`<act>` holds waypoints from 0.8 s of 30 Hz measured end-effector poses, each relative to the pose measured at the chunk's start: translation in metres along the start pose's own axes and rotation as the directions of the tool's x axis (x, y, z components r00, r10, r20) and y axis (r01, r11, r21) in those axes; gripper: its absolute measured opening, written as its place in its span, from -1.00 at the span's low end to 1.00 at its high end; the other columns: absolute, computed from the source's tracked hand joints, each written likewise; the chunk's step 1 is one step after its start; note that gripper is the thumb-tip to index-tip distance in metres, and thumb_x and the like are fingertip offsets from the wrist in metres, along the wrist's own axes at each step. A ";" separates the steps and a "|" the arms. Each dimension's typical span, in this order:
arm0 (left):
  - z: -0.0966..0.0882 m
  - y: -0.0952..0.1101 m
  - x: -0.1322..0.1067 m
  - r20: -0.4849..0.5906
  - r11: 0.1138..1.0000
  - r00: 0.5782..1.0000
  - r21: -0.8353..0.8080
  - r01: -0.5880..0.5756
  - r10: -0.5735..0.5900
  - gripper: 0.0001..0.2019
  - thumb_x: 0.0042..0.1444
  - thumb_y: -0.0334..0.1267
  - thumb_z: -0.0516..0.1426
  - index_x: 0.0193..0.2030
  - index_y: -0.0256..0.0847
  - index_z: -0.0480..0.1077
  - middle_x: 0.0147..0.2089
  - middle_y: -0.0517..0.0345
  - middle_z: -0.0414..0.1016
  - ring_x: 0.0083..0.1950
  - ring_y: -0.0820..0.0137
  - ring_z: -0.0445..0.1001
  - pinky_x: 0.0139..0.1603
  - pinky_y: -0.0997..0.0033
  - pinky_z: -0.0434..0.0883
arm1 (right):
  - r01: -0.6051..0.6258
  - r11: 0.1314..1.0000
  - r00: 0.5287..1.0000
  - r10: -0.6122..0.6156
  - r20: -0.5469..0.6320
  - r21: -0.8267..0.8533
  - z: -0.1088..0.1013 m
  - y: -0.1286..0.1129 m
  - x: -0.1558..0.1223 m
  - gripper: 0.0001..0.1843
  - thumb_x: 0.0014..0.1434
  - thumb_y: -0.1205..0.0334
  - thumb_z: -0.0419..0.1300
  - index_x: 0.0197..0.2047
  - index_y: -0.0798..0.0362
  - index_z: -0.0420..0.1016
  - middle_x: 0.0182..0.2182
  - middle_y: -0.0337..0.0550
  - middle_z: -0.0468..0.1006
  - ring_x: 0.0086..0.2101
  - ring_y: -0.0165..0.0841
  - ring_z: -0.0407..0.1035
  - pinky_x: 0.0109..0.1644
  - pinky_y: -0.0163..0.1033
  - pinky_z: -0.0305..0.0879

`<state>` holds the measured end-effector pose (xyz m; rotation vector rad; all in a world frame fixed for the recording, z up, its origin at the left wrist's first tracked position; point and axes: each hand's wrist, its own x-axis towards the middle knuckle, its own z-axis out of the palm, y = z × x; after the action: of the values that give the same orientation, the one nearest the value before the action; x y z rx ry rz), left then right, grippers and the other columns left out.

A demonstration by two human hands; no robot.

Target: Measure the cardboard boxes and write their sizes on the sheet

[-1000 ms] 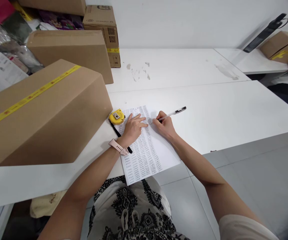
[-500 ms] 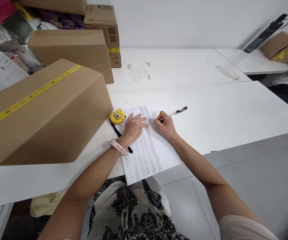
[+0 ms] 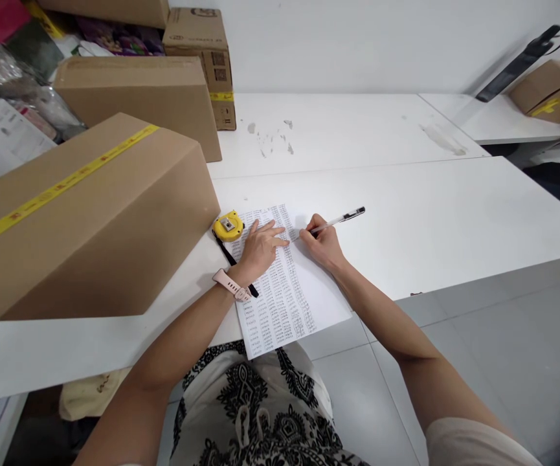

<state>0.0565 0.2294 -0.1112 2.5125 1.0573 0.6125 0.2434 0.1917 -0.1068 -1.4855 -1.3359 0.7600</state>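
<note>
A sheet of paper (image 3: 280, 304) covered in columns of small writing lies on the white table, its near end reaching past the table edge. My left hand (image 3: 260, 249) rests on it with fingers spread, a pink watch band (image 3: 232, 285) on the wrist. In my right hand (image 3: 324, 241) is a pen (image 3: 342, 218), pinched near its tip, which points down at the paper beside the last column. A yellow tape measure (image 3: 228, 226) sits at the paper's upper left corner; its black strap (image 3: 226, 252) runs partly beneath my left wrist.
A large cardboard box (image 3: 95, 213) with yellow tape stands close on the left, with more boxes (image 3: 138, 97) behind it. The white table (image 3: 406, 213) stretches to the right. At the far right are a dark bottle (image 3: 517, 65) and a small box (image 3: 549, 90).
Hardly anything differs. My right hand and the pen have shifted very slightly to the right; my left hand stays in place on the paper.
</note>
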 end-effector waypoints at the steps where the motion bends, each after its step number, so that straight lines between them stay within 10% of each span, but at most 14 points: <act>1: 0.000 0.000 0.000 0.002 1.000 1.000 0.003 0.000 0.000 -0.44 0.05 -0.77 0.02 -0.15 -0.07 0.67 0.17 0.06 0.60 0.35 0.10 0.42 0.41 -0.32 0.18 | 0.001 1.000 1.000 -0.001 0.004 0.000 0.000 0.000 0.000 -0.79 0.03 0.29 0.18 -0.49 -0.02 0.17 -0.61 -0.39 0.14 -0.53 -0.45 0.03 -0.45 -0.26 -0.06; 24: 0.000 0.000 0.000 -0.003 1.000 1.000 -0.009 0.002 -0.002 -0.44 0.04 -0.80 0.04 -0.16 -0.08 0.66 0.16 0.06 0.60 0.35 0.09 0.42 0.42 -0.31 0.18 | -0.003 1.000 0.995 0.003 -0.099 0.006 -0.001 0.001 0.001 -0.74 0.08 0.27 0.21 -0.49 -0.03 0.17 -0.60 -0.39 0.16 -0.53 -0.44 0.06 -0.44 -0.26 0.00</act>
<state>0.0563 0.2288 -0.1107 2.5033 1.0556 0.6192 0.2450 0.1923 -0.1073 -1.5011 -1.2559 0.6827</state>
